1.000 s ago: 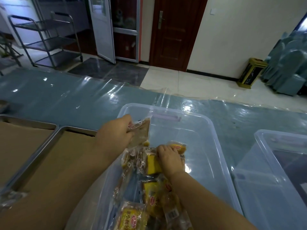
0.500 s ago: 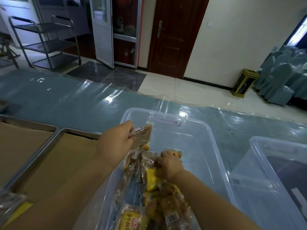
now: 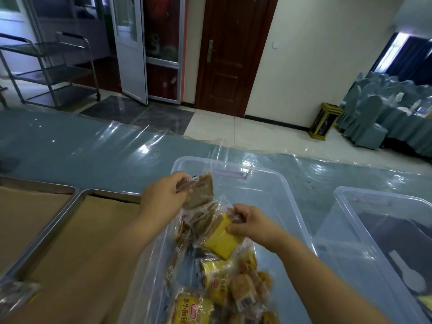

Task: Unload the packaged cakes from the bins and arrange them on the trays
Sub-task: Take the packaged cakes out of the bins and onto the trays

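A clear plastic bin (image 3: 275,190) stands before me with several packaged cakes (image 3: 222,284) piled at its near left end. My left hand (image 3: 161,197) grips a brown packaged cake (image 3: 201,190) above the bin's left side. My right hand (image 3: 250,222) pinches a yellow packaged cake (image 3: 221,239) and holds it lifted over the pile. Two metal trays lined with brown paper lie to the left: the nearer tray (image 3: 77,242) and the farther tray (image 3: 25,206). One wrapped cake (image 3: 14,298) lies at the nearer tray's near left corner.
A second clear bin (image 3: 364,232) stands to the right. The table wears a blue cloth under clear plastic sheeting (image 3: 93,148). Beyond it are a metal cart (image 3: 53,71), a brown door (image 3: 224,57), a yellow waste bin (image 3: 323,125) and covered chairs (image 3: 383,113).
My right hand has closed on the yellow cake and lifted it from the pile. My left hand keeps hold of the brown cake, hardly moved. The view has tilted upward.
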`<action>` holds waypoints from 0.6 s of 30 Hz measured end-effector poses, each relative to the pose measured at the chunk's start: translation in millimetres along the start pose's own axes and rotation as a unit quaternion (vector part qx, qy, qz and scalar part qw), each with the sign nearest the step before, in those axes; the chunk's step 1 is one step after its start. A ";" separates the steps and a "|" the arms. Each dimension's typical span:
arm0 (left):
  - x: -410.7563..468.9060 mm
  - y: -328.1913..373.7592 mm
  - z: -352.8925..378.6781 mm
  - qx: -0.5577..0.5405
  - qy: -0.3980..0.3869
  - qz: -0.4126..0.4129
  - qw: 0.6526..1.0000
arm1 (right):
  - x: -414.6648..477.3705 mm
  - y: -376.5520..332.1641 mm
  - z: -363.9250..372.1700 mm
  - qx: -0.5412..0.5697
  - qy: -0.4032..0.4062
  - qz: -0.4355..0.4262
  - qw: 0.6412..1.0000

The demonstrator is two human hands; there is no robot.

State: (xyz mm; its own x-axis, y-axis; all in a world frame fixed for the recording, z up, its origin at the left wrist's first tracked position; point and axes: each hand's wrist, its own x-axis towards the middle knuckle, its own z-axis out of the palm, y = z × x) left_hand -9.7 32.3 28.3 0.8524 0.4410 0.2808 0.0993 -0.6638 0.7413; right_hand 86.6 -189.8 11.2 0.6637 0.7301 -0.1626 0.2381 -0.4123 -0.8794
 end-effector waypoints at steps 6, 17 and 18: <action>-3.4 12.3 -5.9 -0.245 -0.110 -0.057 0.962 | -3.9 -10.5 8.1 0.285 0.024 -0.006 0.958; -12.6 16.4 -2.0 -0.104 -0.212 -0.036 0.971 | 6.1 -22.3 46.6 0.508 0.072 0.074 0.855; -9.4 16.9 1.2 -0.077 -0.189 -0.044 0.978 | 9.8 -24.4 48.5 0.509 0.080 0.083 0.853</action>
State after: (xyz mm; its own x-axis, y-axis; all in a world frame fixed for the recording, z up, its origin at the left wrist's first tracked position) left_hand -15.4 16.2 37.4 0.9759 0.2180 -0.0131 0.1278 -0.5213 0.8438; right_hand 52.9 -146.1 9.4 0.7365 0.5900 -0.3310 -0.5533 0.2438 -0.7965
